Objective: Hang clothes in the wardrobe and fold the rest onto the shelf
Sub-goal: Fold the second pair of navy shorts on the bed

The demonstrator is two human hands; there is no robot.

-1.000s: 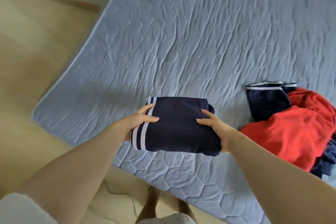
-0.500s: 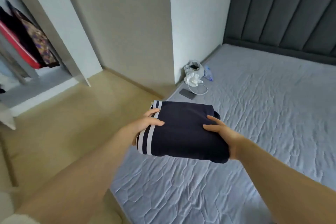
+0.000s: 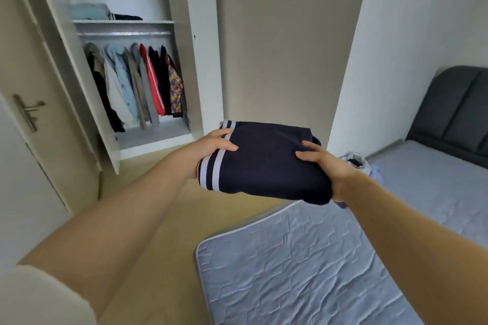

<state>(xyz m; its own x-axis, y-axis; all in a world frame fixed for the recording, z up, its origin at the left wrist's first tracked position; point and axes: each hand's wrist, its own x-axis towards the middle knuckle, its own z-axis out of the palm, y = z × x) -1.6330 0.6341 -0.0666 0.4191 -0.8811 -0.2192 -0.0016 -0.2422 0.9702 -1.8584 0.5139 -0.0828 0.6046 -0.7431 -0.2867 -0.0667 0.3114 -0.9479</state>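
Note:
A folded navy garment [image 3: 264, 161] with two white stripes on its left edge is held in the air in front of me. My left hand [image 3: 211, 149] grips its striped left side, thumb on top. My right hand [image 3: 323, 163] grips its right side, fingers on top. The open white wardrobe [image 3: 132, 60] stands ahead to the left. Several garments [image 3: 137, 84] hang from its rail. Its upper shelf [image 3: 124, 21] carries folded clothes [image 3: 103, 12].
The wardrobe's doors [image 3: 200, 42] stand open on both sides. A room door with a metal handle [image 3: 27, 111] is at the far left. The bed with a grey quilted cover [image 3: 303, 266] lies at the lower right, with a dark headboard [image 3: 454, 108]. A white bag [image 3: 355, 162] sits at the bed's edge.
The garment has been lifted off the bed in both hands. My view has swung left from the bed to the open wardrobe, and the red clothes pile has left the view.

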